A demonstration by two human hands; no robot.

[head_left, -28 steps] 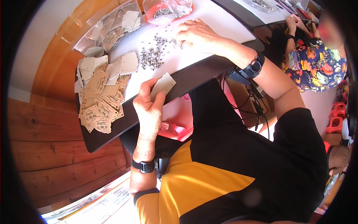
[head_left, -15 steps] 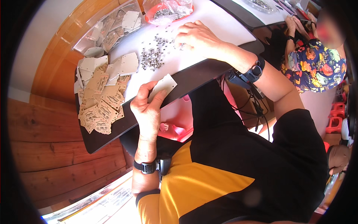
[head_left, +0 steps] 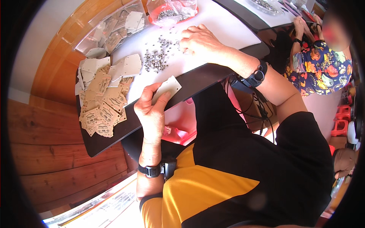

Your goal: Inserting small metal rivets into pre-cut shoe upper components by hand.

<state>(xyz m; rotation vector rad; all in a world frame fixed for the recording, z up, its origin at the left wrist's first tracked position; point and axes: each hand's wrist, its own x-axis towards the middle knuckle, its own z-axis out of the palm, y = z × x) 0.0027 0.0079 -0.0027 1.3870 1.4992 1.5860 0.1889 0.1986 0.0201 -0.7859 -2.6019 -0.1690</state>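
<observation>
My left hand (head_left: 151,110) pinches a white card (head_left: 169,87) with small holes between thumb and fingers, just over the table's near dark edge. On the white tabletop, my right hand (head_left: 203,42) is bent down with its fingers curled together, at the right side of a scatter of small shiny metal pieces (head_left: 156,60). Its fingertips are partly hidden, so what they hold does not show. Left of the metal pieces lies a heap of brown printed cards (head_left: 104,110), with white cards (head_left: 131,66) at its far side.
A clear plastic box (head_left: 114,32) of cards stands at the far left. Beside it is a red tray (head_left: 195,15) with a plastic bag and more metal pieces. Cables (head_left: 262,104) hang under the table. A person (head_left: 321,68) in a flowered top works at another table on the right.
My right hand has shifted very slightly, its fingers staying low by the metal pieces. The left hand and its card have moved a touch to the right.
</observation>
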